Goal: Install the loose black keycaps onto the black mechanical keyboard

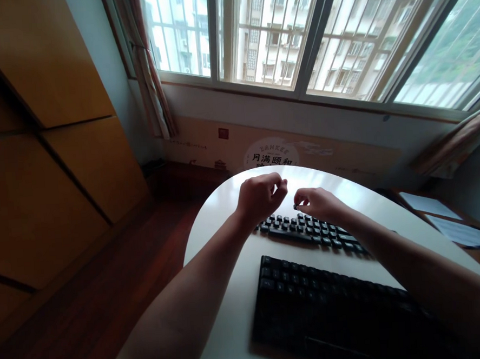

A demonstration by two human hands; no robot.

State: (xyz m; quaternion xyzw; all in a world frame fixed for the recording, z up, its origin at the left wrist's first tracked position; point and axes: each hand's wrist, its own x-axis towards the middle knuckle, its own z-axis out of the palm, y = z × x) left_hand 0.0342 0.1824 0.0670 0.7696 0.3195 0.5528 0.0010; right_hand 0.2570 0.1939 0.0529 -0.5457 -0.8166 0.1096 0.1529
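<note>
My right hand [320,202] pinches a small black keycap [296,207] between thumb and fingertips, just above the white round table. Left of it, my left hand [261,194] is closed with its fingers curled in; whether anything is inside is hidden. Below both hands, rows of black keycaps [296,234] lie with white gaps between them, partly covered by my right forearm. Nearer to me is a black keyboard [296,300], dark and partly hidden under my right arm.
The white table [214,224] has a curved far edge close beyond my hands. Papers [463,231] and a dark pen lie on a brown surface at the right. Wooden cabinets [84,156] stand at the left, and a barred window [272,36] with curtains is ahead.
</note>
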